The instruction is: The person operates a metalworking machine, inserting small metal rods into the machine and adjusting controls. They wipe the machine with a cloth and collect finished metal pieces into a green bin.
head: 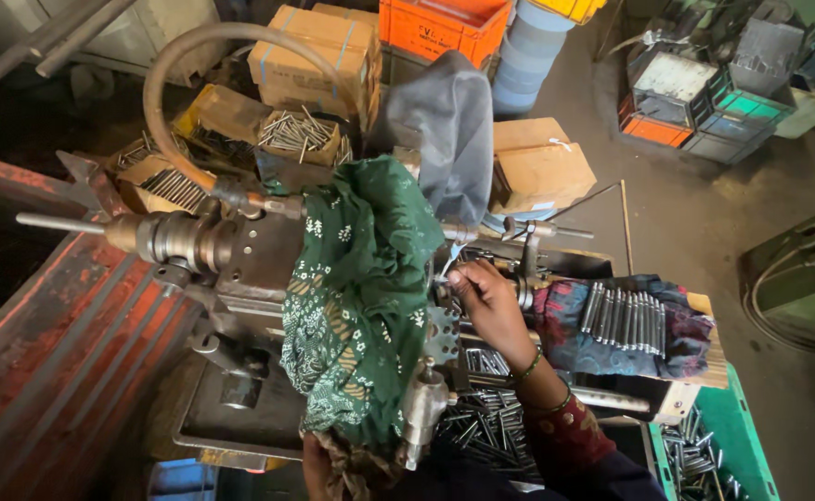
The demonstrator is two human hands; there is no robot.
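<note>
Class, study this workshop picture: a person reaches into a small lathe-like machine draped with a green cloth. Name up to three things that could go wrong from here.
1. The right hand is at the machine's working parts; if they turn, fingers could be caught.
2. The green patterned cloth hangs over the machine and might snag.
3. The metal rods lie loosely on a cloth near the bench edge and could roll off.
</note>
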